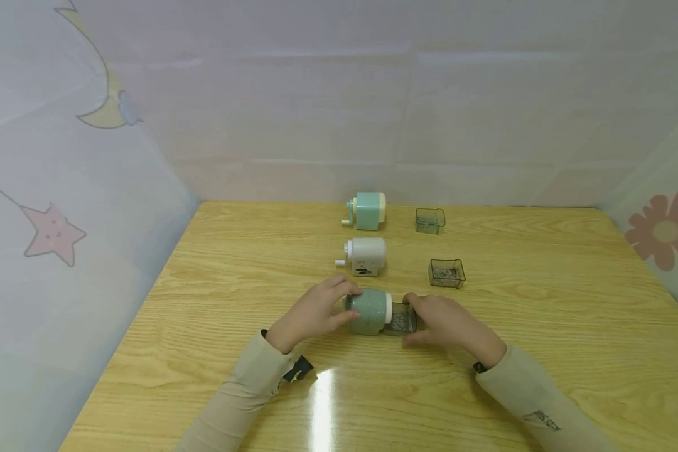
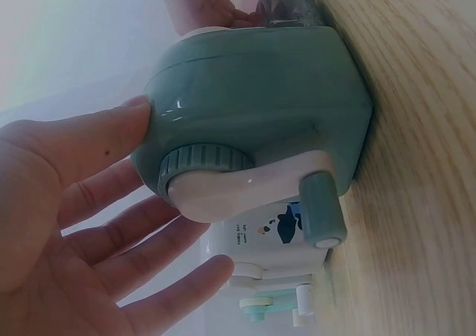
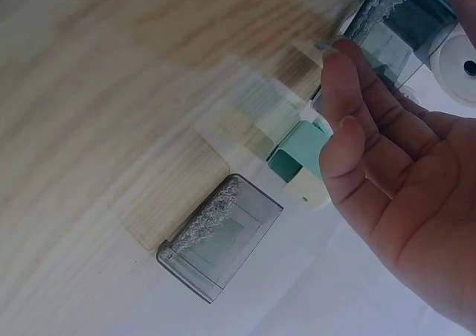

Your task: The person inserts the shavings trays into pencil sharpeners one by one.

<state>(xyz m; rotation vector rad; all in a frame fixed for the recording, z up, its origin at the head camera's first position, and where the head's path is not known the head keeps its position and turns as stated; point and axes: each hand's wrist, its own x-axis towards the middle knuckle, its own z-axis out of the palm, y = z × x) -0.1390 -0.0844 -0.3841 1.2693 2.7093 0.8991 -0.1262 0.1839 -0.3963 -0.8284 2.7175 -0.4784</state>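
In the middle of the table, toward the person, lies a dark green crank pencil sharpener (image 1: 368, 312). My left hand (image 1: 316, 312) holds it from the left, thumb on one side and fingers on the other. In the left wrist view, its pale crank with a green knob (image 2: 324, 211) faces the wrist. A clear grey shavings drawer (image 1: 400, 321) with shavings inside sticks out of the sharpener's right end. My right hand (image 1: 446, 321) grips this drawer between thumb and fingers at its outer end.
Behind stand a white sharpener (image 1: 368, 254) with a dark print and a mint sharpener (image 1: 368, 211). To their right sit two separate clear drawers, the nearer drawer (image 1: 447, 274) and the farther drawer (image 1: 429, 221), both with shavings. A cloth wall (image 1: 339, 125) borders the table's back.
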